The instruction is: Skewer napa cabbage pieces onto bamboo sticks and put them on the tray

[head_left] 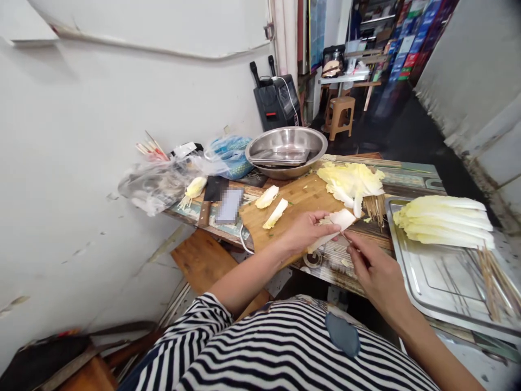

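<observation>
I judge this cabbage leaf (345, 218) light, crisp enough to snap along its rib, softer and easily torn at the edges, perhaps slick if wet. I'd take it by the thick rib. It looks pale, nearly white, and lies over the near edge of the chopping board (303, 196). My left hand (304, 233) pinches it; my right hand (378, 269) grips what seems a thin skewer, partly hidden by fingers.

One cutting board (299, 202); from its centre, two small leaves (275, 213) lie at nine o'clock, one bowl (287, 172) at twelve, one tray (431, 271) at four.
</observation>
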A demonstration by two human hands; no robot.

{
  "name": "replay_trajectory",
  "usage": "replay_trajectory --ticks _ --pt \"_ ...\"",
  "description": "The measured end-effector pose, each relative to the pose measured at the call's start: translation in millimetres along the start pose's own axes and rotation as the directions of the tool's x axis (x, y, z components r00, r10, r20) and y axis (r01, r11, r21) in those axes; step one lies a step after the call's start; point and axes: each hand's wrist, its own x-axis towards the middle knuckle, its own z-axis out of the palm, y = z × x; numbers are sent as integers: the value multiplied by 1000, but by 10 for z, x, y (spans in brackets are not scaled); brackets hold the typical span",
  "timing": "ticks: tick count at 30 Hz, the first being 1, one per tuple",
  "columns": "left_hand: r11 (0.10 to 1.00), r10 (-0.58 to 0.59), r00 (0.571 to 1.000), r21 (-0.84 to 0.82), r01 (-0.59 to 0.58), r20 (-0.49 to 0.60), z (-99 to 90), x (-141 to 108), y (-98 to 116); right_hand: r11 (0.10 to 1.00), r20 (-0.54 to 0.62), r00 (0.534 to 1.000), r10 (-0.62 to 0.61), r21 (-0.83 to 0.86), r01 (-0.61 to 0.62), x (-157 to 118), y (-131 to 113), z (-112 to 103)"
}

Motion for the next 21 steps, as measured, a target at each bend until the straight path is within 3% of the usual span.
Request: replay_trajectory --ticks 6,11,21 --pt "948 -118 992 -290 128 54 25 -49 65 955 -68 995 -72 -292 49 -56 -91 -298" --pt "898 -150 982 -401 183 111 63 -79 126 840 -51 979 -199 -523 144 -64 -220 -450" --pt "905 -110 986 -399 151 123 104 -120 125 831 -118 960 -255 -534 155 -30 -317 -515"
